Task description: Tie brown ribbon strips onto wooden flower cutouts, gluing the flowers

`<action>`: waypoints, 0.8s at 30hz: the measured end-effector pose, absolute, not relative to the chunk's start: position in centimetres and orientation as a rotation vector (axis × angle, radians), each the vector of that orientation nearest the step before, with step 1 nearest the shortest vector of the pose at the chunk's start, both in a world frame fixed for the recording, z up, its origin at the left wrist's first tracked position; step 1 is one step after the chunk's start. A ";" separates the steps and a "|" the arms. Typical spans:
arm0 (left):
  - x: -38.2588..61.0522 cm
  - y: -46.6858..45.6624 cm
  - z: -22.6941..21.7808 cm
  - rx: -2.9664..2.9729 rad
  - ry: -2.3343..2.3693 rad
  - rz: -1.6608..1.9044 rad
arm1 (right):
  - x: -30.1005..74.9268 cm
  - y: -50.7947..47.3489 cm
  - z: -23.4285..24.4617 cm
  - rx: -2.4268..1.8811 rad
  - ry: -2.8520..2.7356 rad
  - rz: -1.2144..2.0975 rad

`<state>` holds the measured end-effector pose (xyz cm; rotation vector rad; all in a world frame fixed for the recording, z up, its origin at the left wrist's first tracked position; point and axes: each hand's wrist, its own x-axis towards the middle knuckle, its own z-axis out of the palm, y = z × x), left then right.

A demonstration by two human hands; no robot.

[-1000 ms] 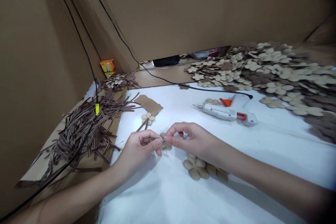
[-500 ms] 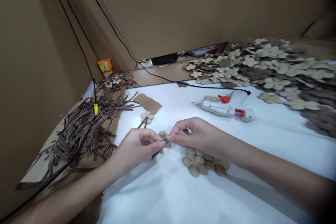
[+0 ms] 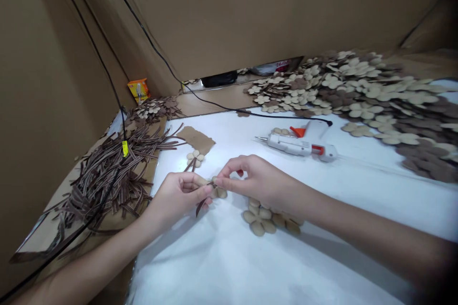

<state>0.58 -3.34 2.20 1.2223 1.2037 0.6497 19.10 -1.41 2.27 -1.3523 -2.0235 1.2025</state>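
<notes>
At the centre of the white table top (image 3: 250, 267), we record two bare hands with fingertips together. Item one: the left hand (image 3: 177, 198), pinched closed on a thin brown strip (image 3: 201, 206), whose free end hangs toward 7 o'clock. Item two: the right hand (image 3: 255, 181), its thumb and forefinger clamped on a small tan flower cut-out (image 3: 219, 192), which sits between both hands, just above the tabletop.

We count further stock around them. At 5 o'clock, a group of larger tan flower cut-outs (image 3: 259, 219) lies just under the right wrist. At 11 o'clock, a strip-tailed flower (image 3: 195, 157) touches a torn cardboard scrap (image 3: 196, 139). At 1 o'clock, a white hot-glue gun (image 3: 293, 145) lies on its side, nozzle toward 9 o'clock. At 2 o'clock, we log a broad heap of tan and brown flowers (image 3: 361, 90). At 9 o'clock, a pile of brown striped strips (image 3: 107, 176) rests on cardboard. Cardboard walls (image 3: 214, 9) enclose the bench.
</notes>
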 end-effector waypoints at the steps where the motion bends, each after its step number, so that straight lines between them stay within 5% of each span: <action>1: 0.5 -3.3 2.2 1.224 1.201 0.657 | 19.0 -1.2 2.4 -1.335 -2.038 1.195; 12: 0.2 -3.1 0.9 1.144 1.217 0.663 | 19.7 -0.5 2.9 -1.451 -2.195 0.948; 24: 0.7 -3.6 0.8 1.223 1.226 0.662 | 19.4 -0.7 2.0 -1.285 -2.112 1.204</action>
